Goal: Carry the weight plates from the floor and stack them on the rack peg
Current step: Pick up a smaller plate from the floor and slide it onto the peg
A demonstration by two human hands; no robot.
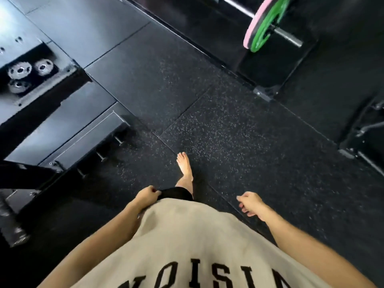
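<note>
Both hands empty: left hand (147,196) loosely curled at shirt hem (176,206), right hand (250,203) relaxed; green plate (268,26) on barbell (287,35) ahead.

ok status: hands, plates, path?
Left hand at the shorts hem, right hand loose, both carrying nothing. Green and pink plates on the barbell ahead. Floor between looks unobstructed.

Speckled black floor mats (218,125), bare foot (184,166)
</note>
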